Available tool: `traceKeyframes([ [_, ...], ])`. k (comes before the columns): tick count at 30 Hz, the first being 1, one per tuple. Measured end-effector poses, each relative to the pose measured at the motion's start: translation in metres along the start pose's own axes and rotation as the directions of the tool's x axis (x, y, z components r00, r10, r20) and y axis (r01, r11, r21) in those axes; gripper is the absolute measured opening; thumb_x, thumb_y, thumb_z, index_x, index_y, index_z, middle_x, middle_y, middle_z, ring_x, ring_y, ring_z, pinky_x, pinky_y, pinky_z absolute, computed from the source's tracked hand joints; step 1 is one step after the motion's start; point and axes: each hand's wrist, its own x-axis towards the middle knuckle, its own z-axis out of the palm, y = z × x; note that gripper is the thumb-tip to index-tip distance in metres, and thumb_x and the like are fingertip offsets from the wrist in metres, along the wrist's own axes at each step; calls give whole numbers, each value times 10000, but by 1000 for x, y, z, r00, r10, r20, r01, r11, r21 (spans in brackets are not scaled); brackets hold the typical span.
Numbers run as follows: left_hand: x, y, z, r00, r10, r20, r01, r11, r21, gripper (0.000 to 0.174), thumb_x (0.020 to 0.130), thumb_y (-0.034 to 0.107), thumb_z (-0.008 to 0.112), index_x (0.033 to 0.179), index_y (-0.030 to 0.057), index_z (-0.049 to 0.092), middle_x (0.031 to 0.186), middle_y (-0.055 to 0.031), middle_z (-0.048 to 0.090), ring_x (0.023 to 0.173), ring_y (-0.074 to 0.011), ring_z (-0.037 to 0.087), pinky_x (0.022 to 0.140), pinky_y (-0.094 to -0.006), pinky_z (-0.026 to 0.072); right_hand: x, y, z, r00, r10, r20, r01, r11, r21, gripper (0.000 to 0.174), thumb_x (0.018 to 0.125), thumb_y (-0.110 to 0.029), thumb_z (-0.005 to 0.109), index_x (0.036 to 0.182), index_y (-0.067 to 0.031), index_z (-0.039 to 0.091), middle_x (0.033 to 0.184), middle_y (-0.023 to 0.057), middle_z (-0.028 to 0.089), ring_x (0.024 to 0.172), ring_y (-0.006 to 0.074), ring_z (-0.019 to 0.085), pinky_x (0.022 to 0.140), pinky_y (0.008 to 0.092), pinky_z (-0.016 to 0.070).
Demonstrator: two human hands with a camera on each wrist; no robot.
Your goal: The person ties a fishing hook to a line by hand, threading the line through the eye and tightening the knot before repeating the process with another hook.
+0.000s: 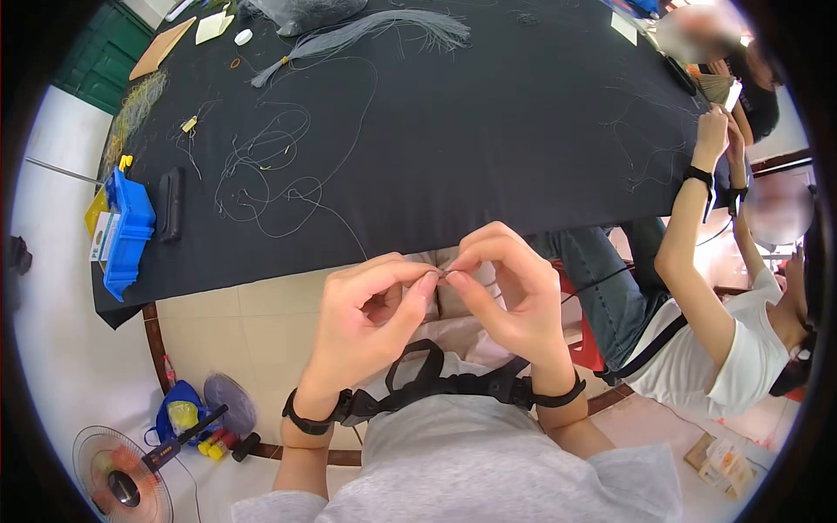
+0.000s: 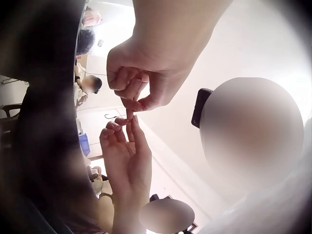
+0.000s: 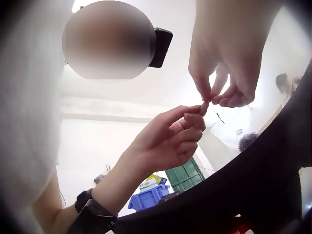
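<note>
Both hands meet at the fingertips in front of the torso, just off the table's near edge. My left hand (image 1: 362, 318) pinches a small fish hook (image 2: 110, 116) between thumb and index finger; its curved bend sticks out beside the fingertips in the left wrist view. Thumb and index finger of my right hand (image 1: 514, 301) pinch at the same spot, on thin fishing line by the hook. Much of the hook and line there is hidden by the fingertips. A fishing line (image 1: 376, 96) lies in loose loops on the table, one strand running toward the left hand.
The black-covered table (image 1: 523, 131) holds a bundle of grey line (image 1: 375, 33), a blue bin (image 1: 129, 227), a black case (image 1: 172, 205) and a tagged piece (image 1: 189, 125). Another person (image 1: 724, 331) sits at the right. A fan (image 1: 122, 484) stands on the floor, lower left.
</note>
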Motion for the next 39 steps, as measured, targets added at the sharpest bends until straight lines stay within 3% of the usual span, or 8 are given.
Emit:
traceKeyframes([
  [11,11,-19,3,1000,-10,-8,10,1000,-30,88,798,-13,636,881,-22,666,585,1,484,474,-31,339,425,-217,235,6,10,6,995,39,-87,-46,996,-76,129,754,78,638,845,10,577,814,97,573,734,209,578,639,290,466],
  [20,13,-24,3,1000,0,12,0,1000,-24,127,782,-5,637,901,-12,681,567,6,464,468,-28,324,422,-217,227,9,10,3,998,34,-48,-37,997,-61,140,749,92,632,849,13,577,821,103,570,743,212,574,641,291,469],
  [26,14,-24,1,1000,6,28,-2,988,-157,119,829,23,603,908,-2,688,616,4,530,476,-24,345,421,-208,226,8,8,-6,1000,20,-1,-20,995,-93,172,723,119,620,853,16,576,839,102,564,749,216,572,637,291,471],
  [39,13,-20,0,999,-9,50,10,1000,-11,139,788,-6,629,915,4,683,578,5,472,455,-29,302,424,-218,210,13,5,-8,997,-31,69,43,981,-187,190,707,121,627,857,12,586,841,105,563,736,223,567,621,289,473],
])
